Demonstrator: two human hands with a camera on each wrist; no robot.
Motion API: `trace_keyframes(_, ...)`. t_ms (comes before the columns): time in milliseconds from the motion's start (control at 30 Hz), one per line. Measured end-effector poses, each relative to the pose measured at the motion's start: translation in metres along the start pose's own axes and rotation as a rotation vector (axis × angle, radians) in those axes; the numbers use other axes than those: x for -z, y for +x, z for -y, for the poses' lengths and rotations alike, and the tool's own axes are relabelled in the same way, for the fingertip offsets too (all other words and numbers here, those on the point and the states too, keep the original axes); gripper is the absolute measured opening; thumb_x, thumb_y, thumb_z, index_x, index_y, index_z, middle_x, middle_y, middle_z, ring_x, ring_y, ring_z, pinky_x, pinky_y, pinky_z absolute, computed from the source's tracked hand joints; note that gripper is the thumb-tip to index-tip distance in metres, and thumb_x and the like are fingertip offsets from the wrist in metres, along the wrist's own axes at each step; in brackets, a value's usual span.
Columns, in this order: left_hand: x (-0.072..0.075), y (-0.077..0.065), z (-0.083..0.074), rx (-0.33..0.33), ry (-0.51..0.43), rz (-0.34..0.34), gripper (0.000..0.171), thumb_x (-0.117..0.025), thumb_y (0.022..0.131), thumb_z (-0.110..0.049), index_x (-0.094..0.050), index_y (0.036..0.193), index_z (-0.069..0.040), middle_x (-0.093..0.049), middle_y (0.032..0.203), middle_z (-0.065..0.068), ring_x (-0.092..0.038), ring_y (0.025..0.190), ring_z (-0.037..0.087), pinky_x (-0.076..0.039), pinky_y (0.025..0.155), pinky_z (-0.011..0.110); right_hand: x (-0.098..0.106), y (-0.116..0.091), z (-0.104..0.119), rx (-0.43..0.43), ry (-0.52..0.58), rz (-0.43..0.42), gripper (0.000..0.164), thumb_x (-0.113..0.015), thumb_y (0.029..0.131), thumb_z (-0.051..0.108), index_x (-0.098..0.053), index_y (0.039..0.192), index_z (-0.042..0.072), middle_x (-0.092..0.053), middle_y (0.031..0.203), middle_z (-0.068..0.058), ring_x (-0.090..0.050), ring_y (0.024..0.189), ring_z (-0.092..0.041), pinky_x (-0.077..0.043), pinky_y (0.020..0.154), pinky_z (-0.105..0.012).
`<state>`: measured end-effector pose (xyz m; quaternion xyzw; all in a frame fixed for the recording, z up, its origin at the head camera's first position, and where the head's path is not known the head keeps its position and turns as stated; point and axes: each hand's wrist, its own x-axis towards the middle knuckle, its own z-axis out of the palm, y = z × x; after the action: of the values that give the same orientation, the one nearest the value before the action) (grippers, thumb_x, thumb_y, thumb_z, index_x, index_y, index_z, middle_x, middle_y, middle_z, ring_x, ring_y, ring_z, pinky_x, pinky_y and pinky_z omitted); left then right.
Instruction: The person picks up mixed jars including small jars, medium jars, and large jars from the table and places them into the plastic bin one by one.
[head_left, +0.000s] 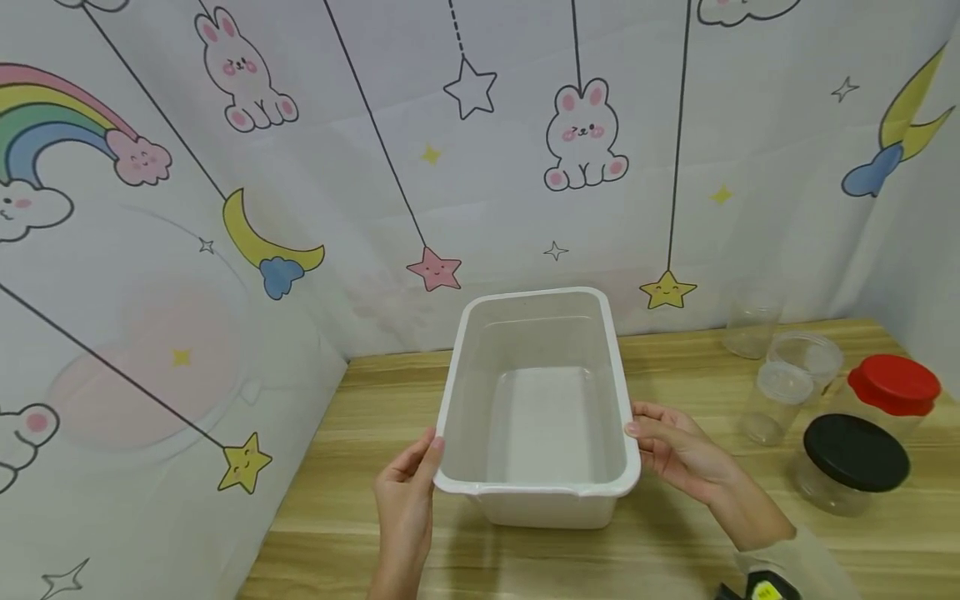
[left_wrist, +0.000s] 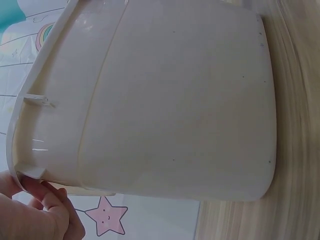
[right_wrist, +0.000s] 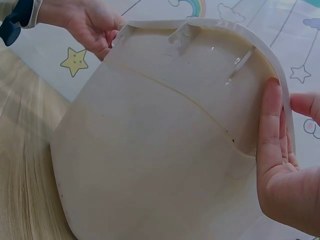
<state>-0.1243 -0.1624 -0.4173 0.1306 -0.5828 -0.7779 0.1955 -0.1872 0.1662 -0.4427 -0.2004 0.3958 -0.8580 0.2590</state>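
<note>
A white plastic basin, deep and rectangular with rounded corners, stands in the middle of the head view with nothing inside. My left hand grips its rim near the front left corner, thumb on top and fingers tucked beneath. On the opposite side my right hand pinches the rim between thumb and fingers. In the left wrist view the outer wall fills most of the picture. The right wrist view shows my right fingers flat against the wall under the lip, with the thumb outside the rim.
On the wooden table, to the right, stand a jar with a black lid, a jar with a red lid and several clear containers, one a small lidded cup. A printed cloth hangs behind and at the left.
</note>
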Motion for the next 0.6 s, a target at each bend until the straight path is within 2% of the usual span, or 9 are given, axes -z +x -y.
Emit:
trace_keyframes(333,-0.0025,-0.0003,0.0016,0.003,-0.007,-0.005,0.029,-0.069,0.091,0.002,-0.063,0.115,0.017,-0.072,0.104,0.01,-0.068,0.092,0.013,-0.056,0.082,0.025,-0.0003,-0.0029,0.0027,0.015,0.004,0.008,0.027,-0.043,0.1,-0.006,-0.061,0.117,0.004,-0.069,0.108,-0.007,-0.068,0.096,-0.014,-0.056,0.082,-0.027)
trace_keyframes(600,-0.0044,-0.0019,0.0013,0.007,-0.006,-0.002,0.029,-0.069,0.09,0.003,-0.062,0.114,0.018,-0.071,0.11,0.013,-0.068,0.095,0.013,-0.055,0.084,0.025,0.0038,-0.0047,0.002,0.021,-0.005,0.002,0.027,-0.042,0.1,-0.006,-0.061,0.117,0.003,-0.069,0.108,-0.007,-0.068,0.097,-0.015,-0.056,0.082,-0.028)
